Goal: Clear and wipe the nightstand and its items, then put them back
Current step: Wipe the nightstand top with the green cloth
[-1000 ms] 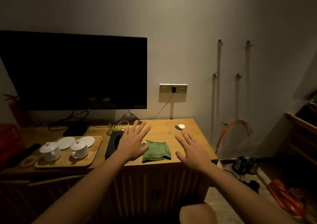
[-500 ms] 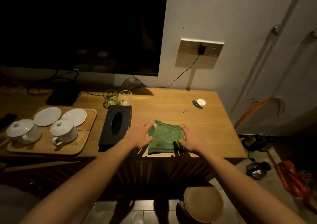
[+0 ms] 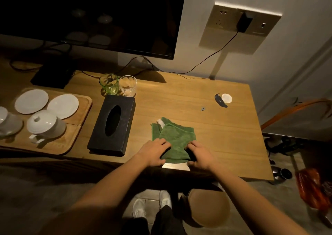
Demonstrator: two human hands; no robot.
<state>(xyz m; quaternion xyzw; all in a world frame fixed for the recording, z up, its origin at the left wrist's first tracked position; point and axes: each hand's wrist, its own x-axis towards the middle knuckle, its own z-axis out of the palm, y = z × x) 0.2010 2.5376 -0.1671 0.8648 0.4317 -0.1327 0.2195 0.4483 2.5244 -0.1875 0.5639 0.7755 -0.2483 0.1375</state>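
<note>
A folded green cloth [image 3: 177, 137] lies near the front edge of the wooden nightstand top [image 3: 206, 127]. My left hand [image 3: 153, 152] grips the cloth's near left corner with curled fingers. My right hand [image 3: 199, 155] pinches its near right corner. Left of the cloth sits a black tissue box [image 3: 113, 125]. Behind the box stand a green glass [image 3: 109, 83] and a clear glass [image 3: 128, 86]. A small white round lid [image 3: 226, 98] with a dark piece beside it lies at the back right.
A wooden tray [image 3: 79, 127] with two white plates and lidded white cups sits at the left. A television [image 3: 89, 15] hangs behind, with cables and a wall socket [image 3: 239, 26]. A round stool [image 3: 210, 207] stands below the front edge; kettles and an orange bag lie on the floor at the right.
Both hands came down from hovering open above the top, landed beside the green cloth, then closed on its near corners. The view tilted down and moved closer.
</note>
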